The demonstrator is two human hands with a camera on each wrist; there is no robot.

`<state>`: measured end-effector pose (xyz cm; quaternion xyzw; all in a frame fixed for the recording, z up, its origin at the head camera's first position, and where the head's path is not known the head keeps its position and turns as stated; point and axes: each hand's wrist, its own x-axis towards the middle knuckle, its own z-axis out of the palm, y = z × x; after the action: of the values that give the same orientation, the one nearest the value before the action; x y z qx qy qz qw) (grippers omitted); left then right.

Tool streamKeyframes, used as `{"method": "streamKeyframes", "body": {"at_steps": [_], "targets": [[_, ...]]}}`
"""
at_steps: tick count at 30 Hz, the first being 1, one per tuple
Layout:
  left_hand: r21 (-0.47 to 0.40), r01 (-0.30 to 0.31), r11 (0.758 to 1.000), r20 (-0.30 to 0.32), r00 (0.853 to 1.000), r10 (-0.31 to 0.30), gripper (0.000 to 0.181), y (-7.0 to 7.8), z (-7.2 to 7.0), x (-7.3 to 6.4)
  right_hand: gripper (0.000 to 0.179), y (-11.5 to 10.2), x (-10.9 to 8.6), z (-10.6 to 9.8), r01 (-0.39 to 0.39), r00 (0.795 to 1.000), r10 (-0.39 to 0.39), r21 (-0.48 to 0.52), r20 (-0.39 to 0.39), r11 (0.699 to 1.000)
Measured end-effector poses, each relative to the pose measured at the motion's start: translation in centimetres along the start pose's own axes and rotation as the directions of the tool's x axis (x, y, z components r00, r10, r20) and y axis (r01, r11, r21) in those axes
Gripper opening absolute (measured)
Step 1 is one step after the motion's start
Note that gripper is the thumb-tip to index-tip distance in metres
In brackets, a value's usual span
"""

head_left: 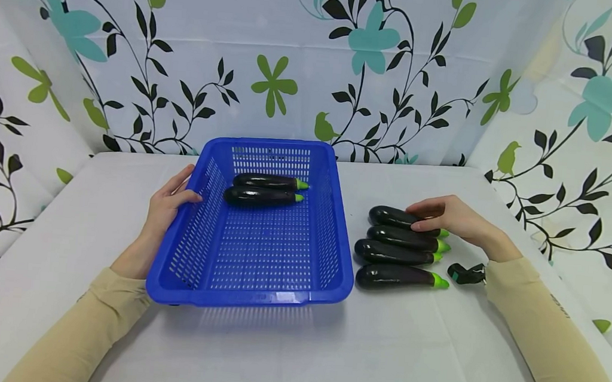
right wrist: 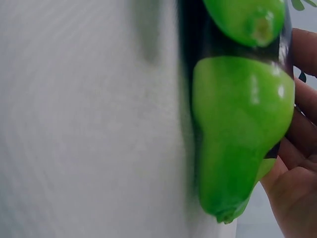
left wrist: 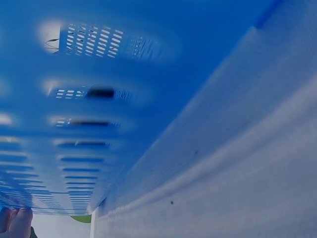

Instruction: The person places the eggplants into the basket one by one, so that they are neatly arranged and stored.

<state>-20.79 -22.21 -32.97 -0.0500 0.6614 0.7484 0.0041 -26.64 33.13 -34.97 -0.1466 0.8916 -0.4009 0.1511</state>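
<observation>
My left hand (head_left: 166,216) grips the left rim of a blue plastic basket (head_left: 254,299), its thumb over the rim on the inner side. Two dark eggplants (head_left: 266,181) with green caps lie side by side toward the back of the basket. To the right of it, several more eggplants (head_left: 393,278) lie in a column on the white table, caps pointing right. My right hand (head_left: 452,217) holds the farthest eggplant (head_left: 390,215) of that column between thumb and fingers. In the right wrist view, green caps (right wrist: 242,109) fill the middle, with the right hand (right wrist: 297,173) beside them.
A white cloth (head_left: 379,353) covers the table. A small black object (head_left: 467,273) lies next to the right sleeve. Behind the table and at both sides hang white curtains (head_left: 297,28) printed with leaves, flowers and birds.
</observation>
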Motion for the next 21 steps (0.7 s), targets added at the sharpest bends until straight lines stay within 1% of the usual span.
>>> {"method": "streamKeyframes", "body": {"at_steps": [12, 21], "targets": [[-0.020, 0.004, 1.000, -0.019, 1.000, -0.005, 0.070, -0.02, 0.11, -0.01, 0.051, 0.26, 0.18, -0.07, 0.003, 1.000, -0.003, -0.007, -0.002, 1.000], [-0.013, 0.008, 1.000, -0.013, 1.000, -0.008, 0.070, 0.03, 0.07, 0.04, 0.051, 0.14, 0.05, -0.02, 0.000, 1.000, 0.000, -0.009, -0.001, 1.000]]}}
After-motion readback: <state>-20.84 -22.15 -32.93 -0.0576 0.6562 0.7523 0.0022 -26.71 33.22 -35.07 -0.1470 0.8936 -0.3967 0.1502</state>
